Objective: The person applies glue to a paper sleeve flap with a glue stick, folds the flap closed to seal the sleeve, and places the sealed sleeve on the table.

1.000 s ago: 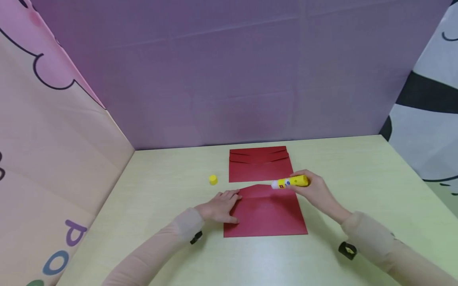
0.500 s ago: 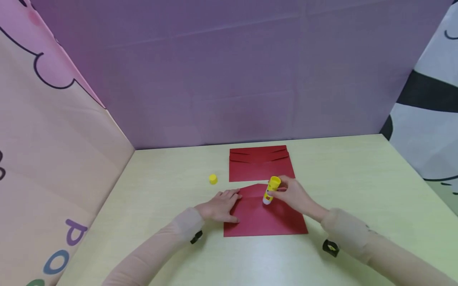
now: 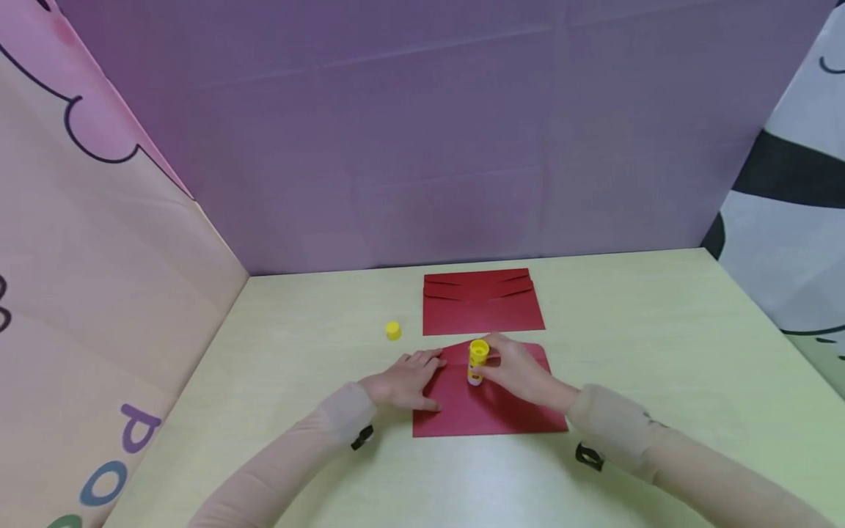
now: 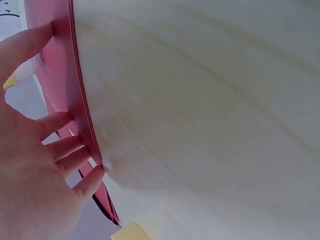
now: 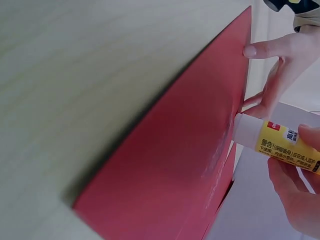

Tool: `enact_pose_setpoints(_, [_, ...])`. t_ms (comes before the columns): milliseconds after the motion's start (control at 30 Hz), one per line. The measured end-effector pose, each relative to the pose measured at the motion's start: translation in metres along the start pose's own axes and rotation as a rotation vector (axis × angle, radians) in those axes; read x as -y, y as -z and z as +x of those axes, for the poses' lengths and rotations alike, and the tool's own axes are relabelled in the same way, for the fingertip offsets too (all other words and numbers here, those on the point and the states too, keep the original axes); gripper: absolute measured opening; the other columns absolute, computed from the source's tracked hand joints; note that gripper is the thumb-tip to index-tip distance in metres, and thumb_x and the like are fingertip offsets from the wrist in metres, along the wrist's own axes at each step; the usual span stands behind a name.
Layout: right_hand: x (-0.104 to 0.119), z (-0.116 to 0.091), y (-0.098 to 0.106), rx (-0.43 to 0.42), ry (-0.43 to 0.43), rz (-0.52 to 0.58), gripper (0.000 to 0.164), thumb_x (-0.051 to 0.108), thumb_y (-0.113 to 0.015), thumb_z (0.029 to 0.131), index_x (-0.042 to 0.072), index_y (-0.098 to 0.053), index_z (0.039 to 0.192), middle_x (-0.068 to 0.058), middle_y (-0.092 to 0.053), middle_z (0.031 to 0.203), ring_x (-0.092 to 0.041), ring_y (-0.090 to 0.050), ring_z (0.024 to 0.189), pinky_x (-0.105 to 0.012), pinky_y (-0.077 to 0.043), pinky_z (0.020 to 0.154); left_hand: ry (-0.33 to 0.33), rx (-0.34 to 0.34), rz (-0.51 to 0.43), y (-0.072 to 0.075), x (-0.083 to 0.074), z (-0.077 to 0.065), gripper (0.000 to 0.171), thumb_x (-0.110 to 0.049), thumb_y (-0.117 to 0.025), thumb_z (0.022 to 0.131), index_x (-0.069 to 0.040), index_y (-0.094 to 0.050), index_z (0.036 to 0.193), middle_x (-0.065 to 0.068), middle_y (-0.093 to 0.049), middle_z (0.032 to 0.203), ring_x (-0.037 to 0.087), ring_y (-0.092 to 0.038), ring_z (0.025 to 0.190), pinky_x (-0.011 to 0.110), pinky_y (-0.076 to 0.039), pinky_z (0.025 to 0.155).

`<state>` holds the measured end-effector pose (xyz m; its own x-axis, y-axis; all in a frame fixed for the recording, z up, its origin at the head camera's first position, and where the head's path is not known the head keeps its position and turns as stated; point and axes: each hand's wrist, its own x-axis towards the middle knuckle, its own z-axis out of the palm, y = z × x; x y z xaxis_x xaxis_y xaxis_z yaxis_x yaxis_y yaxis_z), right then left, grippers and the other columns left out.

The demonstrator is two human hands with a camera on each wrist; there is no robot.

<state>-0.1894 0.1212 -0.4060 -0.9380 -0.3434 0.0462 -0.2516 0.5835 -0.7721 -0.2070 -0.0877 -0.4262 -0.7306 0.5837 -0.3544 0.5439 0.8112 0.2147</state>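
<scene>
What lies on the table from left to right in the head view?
Cap → left hand → glue stick → right hand. The two envelopes span the middle, so they are left out.

A craft corner set up like a small staged booth, my pale wooden table point(image 3: 660, 330) walled by purple paper backdrop point(image 3: 429, 132), cartoon-printed panels point(image 3: 99, 242) either side, red envelopes point(image 3: 482, 302) before me
</scene>
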Motion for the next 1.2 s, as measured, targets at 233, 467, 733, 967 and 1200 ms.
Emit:
enact_pose_setpoints(233, [0.000,0.005,-0.007,0.028,0.001,0.023,0.039,0.011,-0.072,0.072,0.004,-0.055,0.106,-0.003,-0.058,0.097,-0.019,-0.057,0.089,-0.026,-0.051,0.072,0.008,0.005,-0.007,0.000,0.001,0.001,0.077,-0.047,-0.062,0.076,-0.013,-0.029,0.137,0.005,-0.019,0.144,0.019,-0.020,0.130,0.040,-0.021,0.105])
enact_pose_setpoints(467, [0.003,0.006,-0.011,0.046,0.066,-0.019,0.036,0.009,-0.072,0.073,0.005,-0.056,0.105,-0.002,-0.059,0.094,-0.019,-0.058,0.089,-0.027,-0.051,0.074,0.002,0.006,-0.005,-0.002,0.002,0.003,0.078,-0.047,-0.061,0.076,-0.013,-0.028,0.137,0.004,-0.019,0.144,0.019,-0.019,0.130,0.040,-0.021,0.105])
enact_pose_setpoints(733, [0.005,0.008,-0.013,0.073,0.063,-0.067,0.036,0.010,-0.070,0.075,0.006,-0.052,0.105,-0.003,-0.060,0.095,-0.018,-0.058,0.091,-0.028,-0.050,0.076,0.008,0.012,-0.010,0.000,0.002,0.002,0.078,-0.047,-0.062,0.076,-0.013,-0.028,0.137,0.004,-0.019,0.145,0.019,-0.019,0.130,0.040,-0.021,0.105])
enact_pose_setpoints(967, [0.004,0.008,-0.013,0.073,0.040,-0.095,0.035,0.010,-0.070,0.075,0.006,-0.052,0.105,-0.003,-0.059,0.094,-0.017,-0.057,0.089,-0.028,-0.050,0.075,0.008,0.009,-0.010,0.001,0.001,0.000,0.077,-0.047,-0.062,0.077,-0.012,-0.029,0.137,0.005,-0.019,0.144,0.020,-0.019,0.130,0.040,-0.021,0.105])
enact_pose_setpoints(1200, [-0.003,0.004,-0.007,0.058,0.015,-0.105,0.038,0.012,-0.071,0.074,0.008,-0.051,0.106,-0.001,-0.059,0.091,-0.017,-0.058,0.088,-0.026,-0.051,0.072,0.009,0.009,-0.015,0.001,0.000,0.000,0.076,-0.046,-0.062,0.076,-0.012,-0.030,0.136,0.005,-0.020,0.144,0.020,-0.021,0.129,0.039,-0.022,0.104])
